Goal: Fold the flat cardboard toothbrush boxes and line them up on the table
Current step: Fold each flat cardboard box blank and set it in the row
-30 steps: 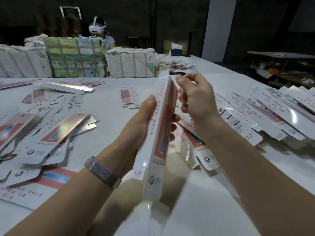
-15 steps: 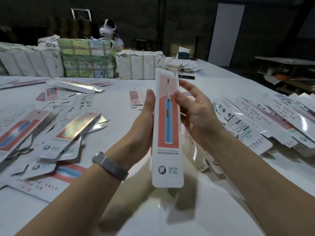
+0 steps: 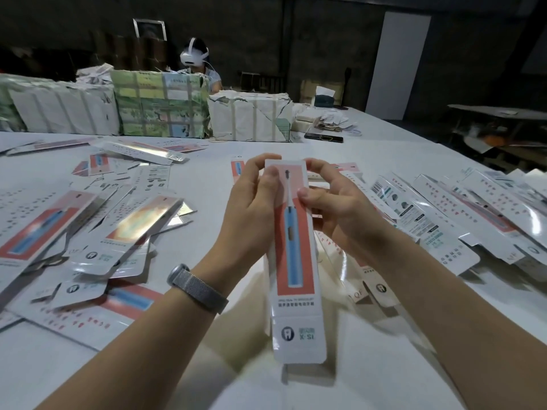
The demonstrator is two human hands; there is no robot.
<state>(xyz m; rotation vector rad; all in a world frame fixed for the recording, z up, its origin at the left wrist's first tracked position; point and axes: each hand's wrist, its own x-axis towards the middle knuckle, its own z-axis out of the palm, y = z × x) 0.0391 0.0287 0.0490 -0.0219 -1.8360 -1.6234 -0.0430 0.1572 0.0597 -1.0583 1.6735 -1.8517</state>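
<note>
— What takes up most of the frame?

— The white table. Flat boxes lie scattered over its left half, and a row of folded boxes runs along the right side. Wrapped bundles stand across the upper left, with a person in a white headset behind them.

— And the box being worked on?

— One toothbrush box is held upright at centre frame, above the table, printed face toward the camera.

— How are the hands on it?

— Both grip its upper end. The left hand, with a mesh watch band on its wrist, curls round the left edge, thumb on the front. The right hand pinches the right edge, thumb on the front and fingers curled at the top corner.

— Any writing?

— A blue toothbrush on a red panel, a tooth logo near the bottom, and beside it something like "X·SI", though it's blurred. The small print lines above are unreadable.
</note>
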